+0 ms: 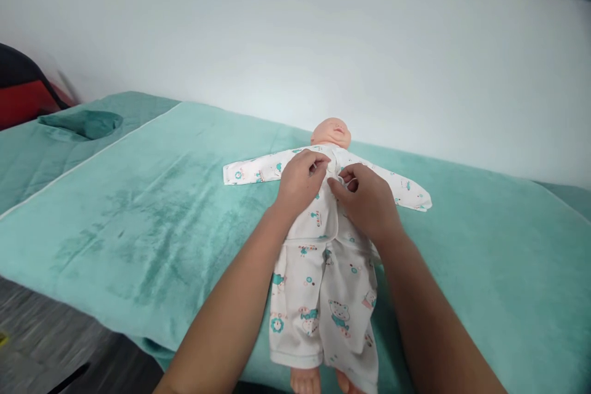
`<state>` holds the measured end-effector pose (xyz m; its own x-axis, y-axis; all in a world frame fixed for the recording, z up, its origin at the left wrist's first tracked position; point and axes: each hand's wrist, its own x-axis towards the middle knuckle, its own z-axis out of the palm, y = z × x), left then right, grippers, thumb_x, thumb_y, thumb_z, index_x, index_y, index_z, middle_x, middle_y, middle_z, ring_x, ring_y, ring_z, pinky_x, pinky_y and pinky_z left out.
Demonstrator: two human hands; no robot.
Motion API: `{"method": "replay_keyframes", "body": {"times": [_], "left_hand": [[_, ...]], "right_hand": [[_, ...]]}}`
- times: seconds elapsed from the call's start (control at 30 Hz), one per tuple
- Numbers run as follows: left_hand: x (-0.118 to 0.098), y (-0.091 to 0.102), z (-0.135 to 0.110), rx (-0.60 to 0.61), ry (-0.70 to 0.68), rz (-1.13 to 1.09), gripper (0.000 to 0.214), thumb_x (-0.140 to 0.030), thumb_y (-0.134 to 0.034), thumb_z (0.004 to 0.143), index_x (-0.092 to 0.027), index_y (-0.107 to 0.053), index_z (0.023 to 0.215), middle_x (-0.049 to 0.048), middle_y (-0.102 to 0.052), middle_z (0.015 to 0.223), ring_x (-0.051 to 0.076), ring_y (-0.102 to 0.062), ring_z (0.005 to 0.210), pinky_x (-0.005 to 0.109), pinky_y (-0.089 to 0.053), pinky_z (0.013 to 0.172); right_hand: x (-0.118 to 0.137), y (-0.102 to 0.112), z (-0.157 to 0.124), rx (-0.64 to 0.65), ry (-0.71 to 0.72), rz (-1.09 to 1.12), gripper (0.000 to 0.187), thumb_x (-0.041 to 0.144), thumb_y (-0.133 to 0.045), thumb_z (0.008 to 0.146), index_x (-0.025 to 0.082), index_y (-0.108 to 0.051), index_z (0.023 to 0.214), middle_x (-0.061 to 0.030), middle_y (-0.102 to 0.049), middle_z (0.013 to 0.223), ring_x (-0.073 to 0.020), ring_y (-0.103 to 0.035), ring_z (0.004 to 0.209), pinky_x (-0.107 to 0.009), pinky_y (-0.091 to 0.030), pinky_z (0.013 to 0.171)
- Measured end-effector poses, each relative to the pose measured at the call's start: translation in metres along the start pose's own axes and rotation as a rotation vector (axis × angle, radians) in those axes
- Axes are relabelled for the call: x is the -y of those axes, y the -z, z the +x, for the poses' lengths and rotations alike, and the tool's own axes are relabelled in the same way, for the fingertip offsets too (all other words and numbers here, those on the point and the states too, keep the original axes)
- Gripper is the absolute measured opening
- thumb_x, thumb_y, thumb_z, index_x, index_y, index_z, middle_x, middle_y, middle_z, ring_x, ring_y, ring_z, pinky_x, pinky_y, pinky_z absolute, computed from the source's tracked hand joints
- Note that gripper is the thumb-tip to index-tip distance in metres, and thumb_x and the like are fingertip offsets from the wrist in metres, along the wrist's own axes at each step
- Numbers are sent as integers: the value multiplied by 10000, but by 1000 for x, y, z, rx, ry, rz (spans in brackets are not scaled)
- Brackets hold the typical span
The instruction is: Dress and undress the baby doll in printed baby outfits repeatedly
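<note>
A baby doll [333, 132] lies on its back, head toward the wall, in a white long-sleeved top [318, 217] and white trousers [300, 295] printed with small animals. Both sleeves are spread out sideways. At the upper chest, my left hand [302, 177] pinches one front edge of the top. Close beside it on the right, my right hand [367, 197] has its thumb and fingers closed on the other front edge. Any fastener between my fingertips is too small to make out. The doll's bare feet [305, 380] stick out below the trouser legs.
A green plush cover [138, 215] spreads under the doll, with a face-hole opening [87, 123] at the far left. Behind it rises a white wall [277, 43]. A red and black object [28, 95] stands at the left edge, and dark floor [55, 332] shows lower left.
</note>
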<state>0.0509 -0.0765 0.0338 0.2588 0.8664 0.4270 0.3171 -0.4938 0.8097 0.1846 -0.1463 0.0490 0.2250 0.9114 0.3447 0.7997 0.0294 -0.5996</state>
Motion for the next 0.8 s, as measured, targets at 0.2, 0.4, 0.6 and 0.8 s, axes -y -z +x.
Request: {"method": "replay_keyframes", "body": {"times": [0.2, 0.4, 0.6, 0.8], "left_hand": [[-4, 6, -8, 89, 42, -39, 112, -252, -653, 831, -198, -685, 924, 6, -615, 854, 150, -550, 799, 291, -451, 791], [-3, 2, -5, 76, 69, -64, 76, -260, -632, 849, -199, -658, 812, 13, -645, 878, 149, -559, 807, 289, -447, 783], [-7, 1, 0, 78, 117, -88, 118, -307, -647, 840, -192, -670, 834, 21, -661, 887, 151, -564, 794, 285, -437, 743], [-9, 6, 2, 127, 173, -339, 148, -315, -664, 823, -168, -675, 829, 0, -644, 766, 114, -519, 670, 247, -410, 633]], "right_hand": [[-14, 11, 8, 130, -111, 297, 163, 373, -641, 807, 221, -690, 839, -1, -666, 780, -163, -572, 721, -302, -421, 669], [-17, 1, 9, -49, -216, 562, 211, 387, -667, 772, 209, -708, 876, -11, -673, 782, -150, -561, 684, -279, -426, 615], [-13, -5, 11, -71, -213, 561, 224, 390, -670, 763, 198, -712, 872, -26, -680, 805, -147, -556, 681, -260, -419, 573], [-19, -4, 12, 28, -253, 757, 255, 409, -719, 758, 212, -715, 920, 3, -642, 735, -103, -476, 561, -235, -362, 490]]}}
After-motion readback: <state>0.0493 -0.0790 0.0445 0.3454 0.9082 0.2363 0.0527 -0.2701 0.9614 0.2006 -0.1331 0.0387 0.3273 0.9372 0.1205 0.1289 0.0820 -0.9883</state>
